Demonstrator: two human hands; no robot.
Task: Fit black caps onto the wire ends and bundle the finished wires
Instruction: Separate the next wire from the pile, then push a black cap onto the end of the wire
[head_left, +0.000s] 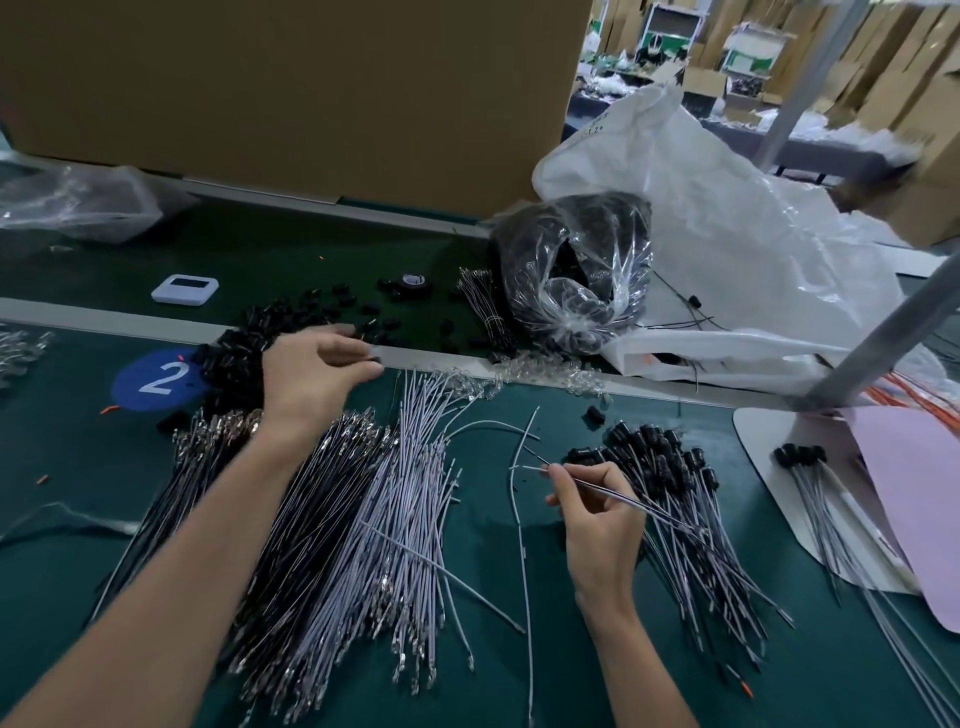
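- The left hand is reaching over the loose black caps at the far edge of the counter, its thumb and fingers pinching one black cap.
- The right hand is gripping a thin wire between thumb and curled fingers, with the wire's bare end pointing left.
- The uncapped wires are lying heaped between the forearms.
- The capped wires are lying fanned out just beside the right hand, partly under it.
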